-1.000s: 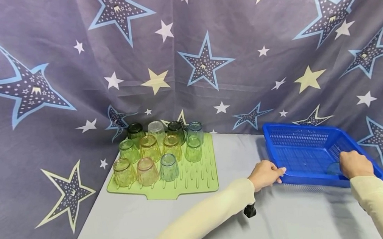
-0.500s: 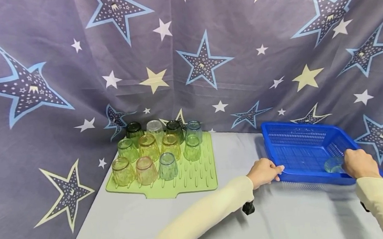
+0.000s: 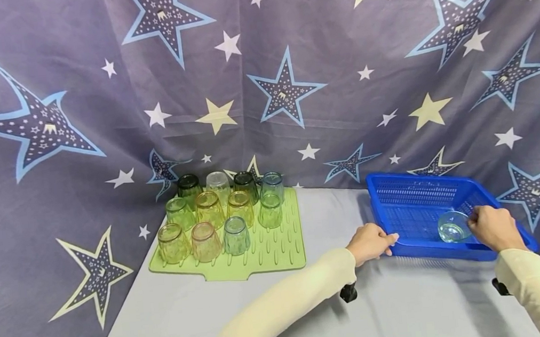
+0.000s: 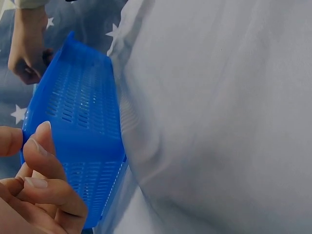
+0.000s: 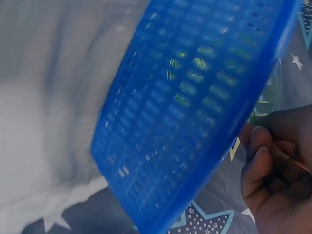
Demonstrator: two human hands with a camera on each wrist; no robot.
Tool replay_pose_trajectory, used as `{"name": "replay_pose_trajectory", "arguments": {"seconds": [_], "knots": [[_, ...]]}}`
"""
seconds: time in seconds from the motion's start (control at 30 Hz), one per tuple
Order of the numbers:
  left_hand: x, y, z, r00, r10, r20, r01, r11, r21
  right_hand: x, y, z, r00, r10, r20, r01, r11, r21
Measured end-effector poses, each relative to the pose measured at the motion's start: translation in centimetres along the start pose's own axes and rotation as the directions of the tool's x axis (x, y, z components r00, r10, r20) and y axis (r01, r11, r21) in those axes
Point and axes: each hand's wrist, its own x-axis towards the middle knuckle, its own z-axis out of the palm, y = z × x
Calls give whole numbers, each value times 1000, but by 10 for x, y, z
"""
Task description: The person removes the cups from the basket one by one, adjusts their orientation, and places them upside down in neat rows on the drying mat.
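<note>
In the head view, my left hand (image 3: 372, 242) grips the near left corner of a blue plastic basket (image 3: 429, 251), thumb over the rim; the left wrist view shows fingers (image 4: 46, 161) curled against it. My right hand (image 3: 494, 226) reaches over the basket's near right side and pinches the edge of a clear, faintly green drinking glass (image 3: 452, 227). The glass is tilted on its side inside the basket, its round end facing left. From the right wrist, the thumb and fingers (image 5: 258, 163) show beside the rim, with the glass mostly hidden behind the slotted wall.
To the left, a green drying mat (image 3: 282, 248) bears several upside-down glasses in rows, among them a pink glass (image 3: 206, 242), a blue glass (image 3: 236, 236) and a yellow one (image 3: 210, 211). A star-patterned curtain (image 3: 337, 50) hangs right behind the white-covered table (image 3: 331, 211).
My right hand first moved right, then back left, with the glass shifting left and coming more into sight inside the basket. My left hand has stayed at the basket's corner.
</note>
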Motion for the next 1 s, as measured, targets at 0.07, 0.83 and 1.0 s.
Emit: {"name": "replay_pose_trajectory", "arguments": {"seconds": [0.07,0.83,1.0], "knots": [[-1,1,-1,1000,-7,-2,7,1000,-5,1,-4,0,1000,0,1,0,1000,12],[4,-5,-4,1000,6,16,-5,999,-52,-1,-54,-6,982,129,138,-173,905,388],[7,-12,-9,999,25,35,-21,994,-106,-2,-65,-2,970,116,214,-219,796,564]]}}
